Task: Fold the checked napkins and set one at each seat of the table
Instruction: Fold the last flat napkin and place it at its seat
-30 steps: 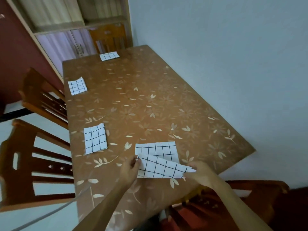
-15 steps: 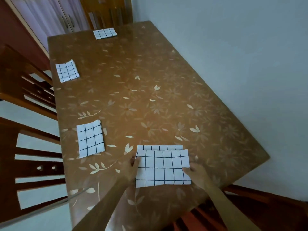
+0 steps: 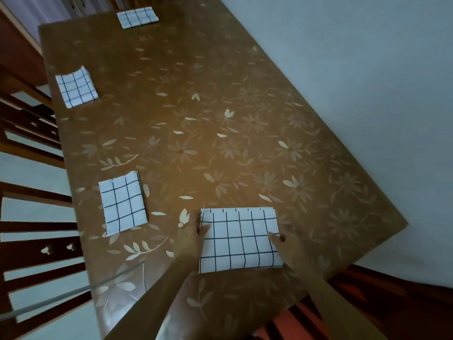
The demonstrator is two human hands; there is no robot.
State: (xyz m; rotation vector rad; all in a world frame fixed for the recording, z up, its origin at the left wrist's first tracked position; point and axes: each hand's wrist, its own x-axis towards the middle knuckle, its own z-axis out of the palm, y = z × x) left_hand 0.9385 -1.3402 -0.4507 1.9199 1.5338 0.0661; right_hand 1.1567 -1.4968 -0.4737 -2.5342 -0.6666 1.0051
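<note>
Three folded napkins [image 3: 122,203] are set, upper left of frame. My left hand [image 3: 190,239] and right hand [image 3: 291,244], fingers straight, press the fourth napkin [image 3: 239,241], seemingly half-folded.

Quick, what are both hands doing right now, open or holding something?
Left hand: open, fingertips pressing the left edge of the napkin.
Right hand: open, fingertips resting on its right edge.

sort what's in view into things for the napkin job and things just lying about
Job: front napkin, with left hand and right hand on it; near-left napkin; mid-left napkin; far napkin; table; chairs.
Lying about: cupboard; wall.
</note>
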